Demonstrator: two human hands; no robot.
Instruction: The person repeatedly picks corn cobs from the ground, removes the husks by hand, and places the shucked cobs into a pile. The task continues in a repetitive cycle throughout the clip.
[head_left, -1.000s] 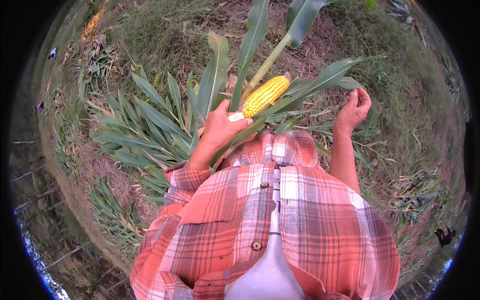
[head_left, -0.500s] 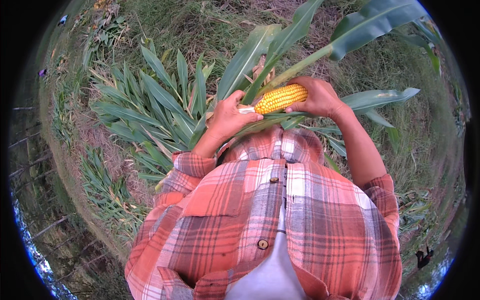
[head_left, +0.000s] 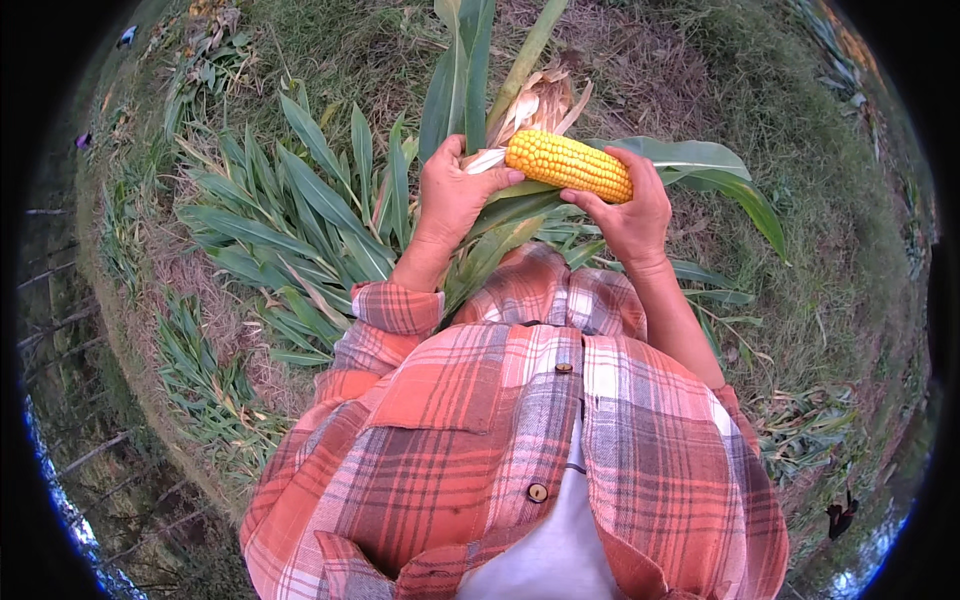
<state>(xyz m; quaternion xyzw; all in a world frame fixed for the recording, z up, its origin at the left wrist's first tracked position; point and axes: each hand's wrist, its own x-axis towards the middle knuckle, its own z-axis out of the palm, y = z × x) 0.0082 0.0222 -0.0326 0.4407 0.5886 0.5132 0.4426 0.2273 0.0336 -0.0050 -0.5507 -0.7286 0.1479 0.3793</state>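
Note:
A bare yellow ear of corn (head_left: 568, 163) lies tilted between my hands, its right end lower than its left. My right hand (head_left: 640, 205) grips that right end, thumb below and fingers behind. At the other end my left hand (head_left: 452, 198) is closed on the pale husk (head_left: 485, 161) at the ear's base. Dry, papery husk leaves (head_left: 545, 100) spread out just beyond the ear. The green corn stalk (head_left: 525, 65) rises away from me behind them, and long green leaves (head_left: 690, 157) hang to the right. Where ear and stalk join is hidden.
Cut green corn plants (head_left: 300, 205) lie piled on the grass to my left, with more (head_left: 205, 370) farther down. Other plants (head_left: 810, 430) lie at the right. Trees (head_left: 90, 450) stand along the left rim. A small dark figure (head_left: 842, 517) shows at the lower right.
The ear has tipped so its right end points down instead of up. My right hand has moved lower, and the stalk has swung to the left, more upright in view.

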